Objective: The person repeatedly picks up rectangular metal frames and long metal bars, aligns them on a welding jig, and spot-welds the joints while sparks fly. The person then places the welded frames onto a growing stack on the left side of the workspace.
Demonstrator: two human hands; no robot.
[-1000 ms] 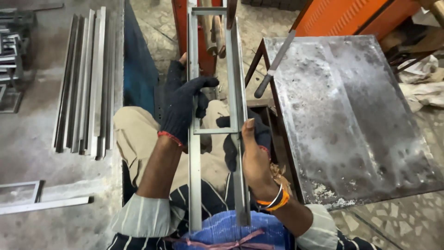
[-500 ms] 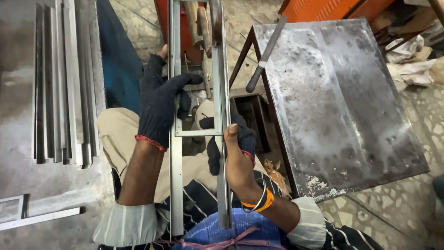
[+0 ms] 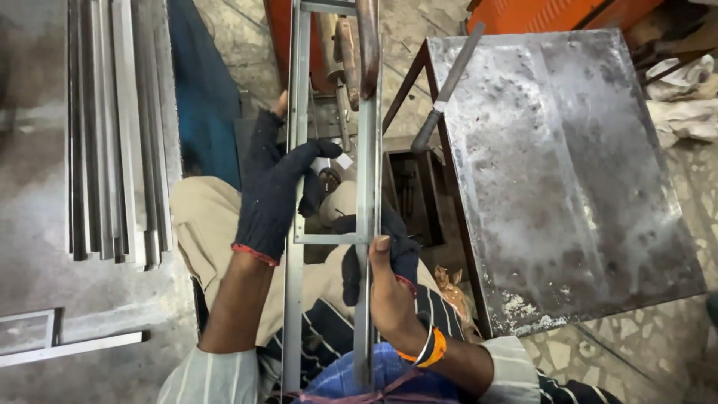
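Observation:
A long ladder-shaped frame of thin grey steel bars (image 3: 295, 284) runs from my lap away over my knees. My left hand (image 3: 273, 191), in a dark knitted glove, grips the frame's left rail near a cross bar. My right hand (image 3: 389, 295) is bare, wears orange and silver bangles, and closes on the right rail (image 3: 368, 187) together with a dark glove held against it. A second cross bar sits at the frame's far end.
A scarred grey steel table (image 3: 553, 172) stands at my right, a hammer (image 3: 449, 82) leaning on its near corner. Several steel bars (image 3: 112, 127) lie bundled on the floor at my left. An orange machine is beyond the frame.
The view has shifted left and closer. Both hands keep their hold on the frame, which stays across my lap; the left hand sits slightly nearer the cross bar.

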